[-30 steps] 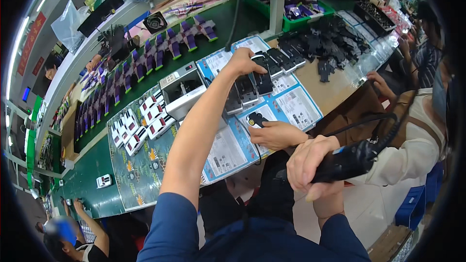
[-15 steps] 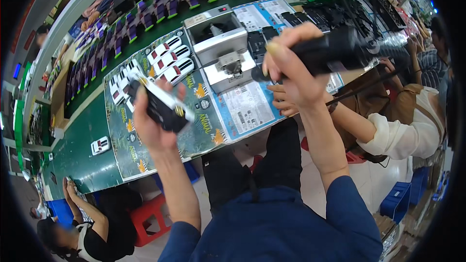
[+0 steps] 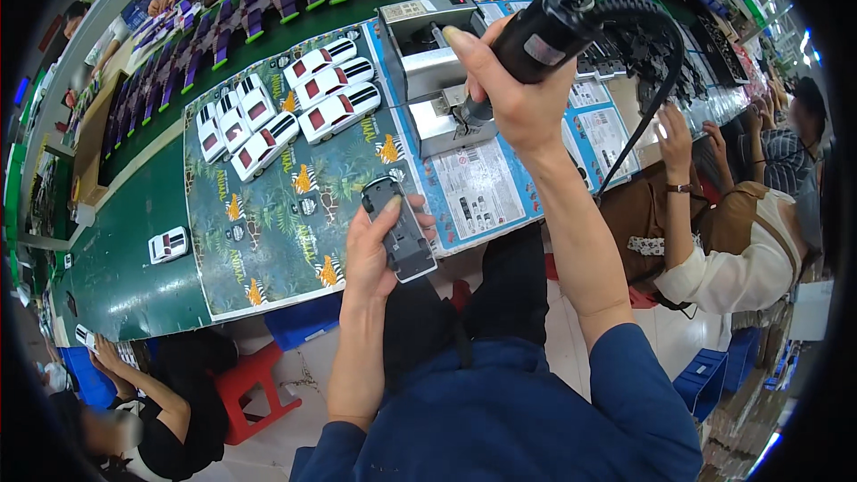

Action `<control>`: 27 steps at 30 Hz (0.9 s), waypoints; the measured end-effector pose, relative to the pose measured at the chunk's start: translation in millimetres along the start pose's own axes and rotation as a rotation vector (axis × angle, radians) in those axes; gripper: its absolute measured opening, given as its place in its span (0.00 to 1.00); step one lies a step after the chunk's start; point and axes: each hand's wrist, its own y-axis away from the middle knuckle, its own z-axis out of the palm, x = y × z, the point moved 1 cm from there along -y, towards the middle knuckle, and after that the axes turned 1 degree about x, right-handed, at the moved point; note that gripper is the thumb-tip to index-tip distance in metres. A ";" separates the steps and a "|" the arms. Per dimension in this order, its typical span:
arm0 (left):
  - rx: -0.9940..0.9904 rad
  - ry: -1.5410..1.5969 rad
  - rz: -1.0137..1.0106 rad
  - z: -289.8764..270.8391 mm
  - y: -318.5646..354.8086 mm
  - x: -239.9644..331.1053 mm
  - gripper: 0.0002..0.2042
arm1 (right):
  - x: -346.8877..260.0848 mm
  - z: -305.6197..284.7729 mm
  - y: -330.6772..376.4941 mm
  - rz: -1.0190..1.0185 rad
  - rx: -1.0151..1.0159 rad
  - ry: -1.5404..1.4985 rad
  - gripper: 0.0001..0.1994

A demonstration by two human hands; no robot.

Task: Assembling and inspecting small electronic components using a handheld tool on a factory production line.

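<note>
My left hand grips a toy car with its dark grey underside turned up, near the table's front edge. In my right hand is a black electric screwdriver, its cord curling off to the right. The screwdriver's lower end reaches the front of a metal screw feeder; my fingers partly cover the spot, so I cannot tell whether the tip touches a screw. Left of the feeder, several white toy cars with black stripes stand grouped on a printed sheet.
One white car sits apart on the green table. Purple-and-green pieces line the far side. At right, a co-worker's hand is near black parts. Another person sits at lower left by a red stool.
My left hand has turned the car underside up and brought it nearer and to the right. The screwdriver has swung upright, its lower end now at the feeder.
</note>
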 end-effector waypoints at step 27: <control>-0.057 -0.136 0.018 14.5 3.4 -3.6 0.12 | -23.7 39.6 66.9 0.132 -0.163 -0.342 0.09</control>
